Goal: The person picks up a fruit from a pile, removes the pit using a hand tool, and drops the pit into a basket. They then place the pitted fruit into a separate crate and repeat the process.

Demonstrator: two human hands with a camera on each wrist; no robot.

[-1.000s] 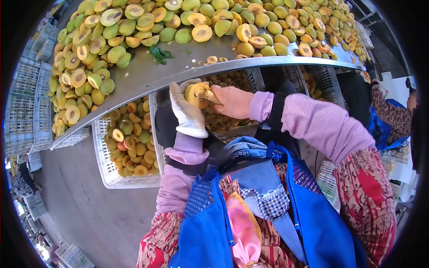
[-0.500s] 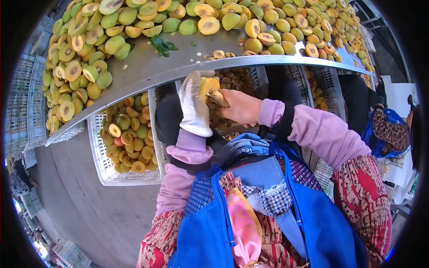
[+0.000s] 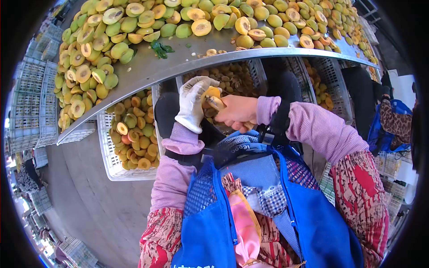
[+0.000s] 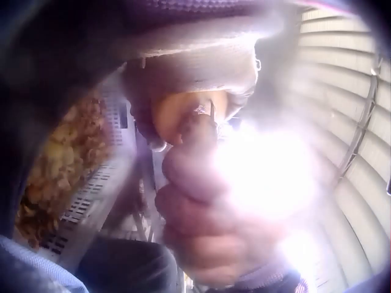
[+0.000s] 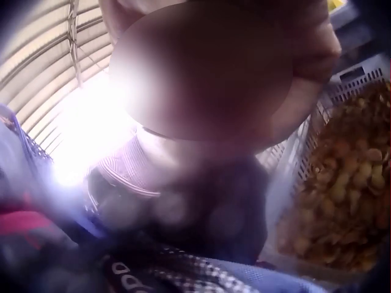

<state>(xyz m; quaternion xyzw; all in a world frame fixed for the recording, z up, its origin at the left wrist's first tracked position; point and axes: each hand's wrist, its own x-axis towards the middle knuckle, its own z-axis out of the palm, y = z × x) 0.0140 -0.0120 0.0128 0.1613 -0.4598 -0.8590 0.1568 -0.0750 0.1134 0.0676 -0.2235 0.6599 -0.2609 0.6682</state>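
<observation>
My gloved left hand (image 3: 192,100) holds a yellow peach (image 3: 212,93), its fingers reaching over the far side of the fruit. In the left wrist view the peach (image 4: 168,116) shows under the white glove. My bare right hand (image 3: 239,110) grips a small pitting tool (image 3: 216,103) with a pale handle, and the handle's end sticks out below the fist. The tool's front end meets the peach, where its tip is hidden. In the right wrist view the right hand (image 5: 305,101) is close to the lens and blurred.
A metal table (image 3: 138,67) piled with cut peaches (image 3: 118,38) curves across the front. Below its edge stand a white crate (image 3: 107,154) of peach halves at left, a crate of small brown and yellow pieces (image 3: 237,73) beneath my hands, and another crate (image 3: 335,80) at right. Another person (image 3: 393,120) sits at far right.
Both hands stay together at the peach. The left hand has tilted, its fingers now pointing right over the fruit. The right hand has turned and sunk slightly, showing the handle's end below it.
</observation>
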